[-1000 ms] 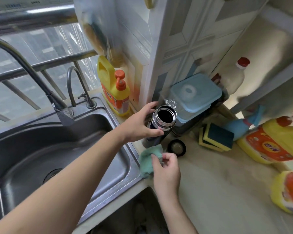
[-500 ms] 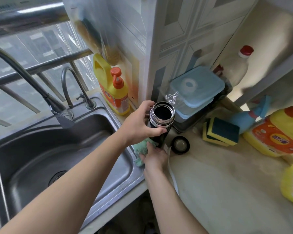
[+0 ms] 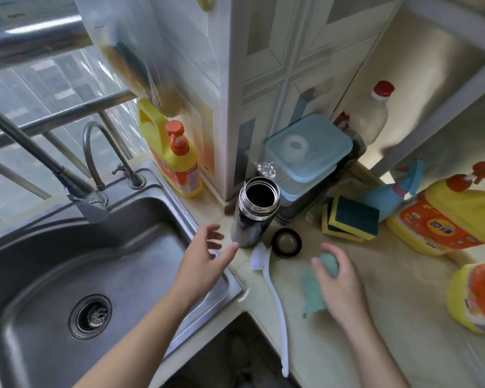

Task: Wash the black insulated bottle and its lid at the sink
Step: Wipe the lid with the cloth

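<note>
Black bottle [image 3: 256, 217] upright, uncapped, on counter [image 3: 389, 317] just right of sink [image 3: 123, 261], lid [image 3: 287, 242] beyond it; left hand [image 3: 205, 256] spread, empty, just short of bottle; right hand [image 3: 339, 278] clutches green cloth [image 3: 314, 292]; judged: washing not yet begun, so next, grip bottle, carry over sink.

1. Yellow detergent jug [image 3: 445, 217] lying on the table [image 3: 375, 317] at three o'clock: orange label with a round emblem bearing two pale characters, too blurred to read;
2. Second yellow jug [image 3: 476, 295] at four o'clock: a like orange emblem, cut by the frame edge; unreadable;
3. Yellow pump bottle [image 3: 177, 166] at ten o'clock: orange label, its print illegible; no other writing can be read.
</note>
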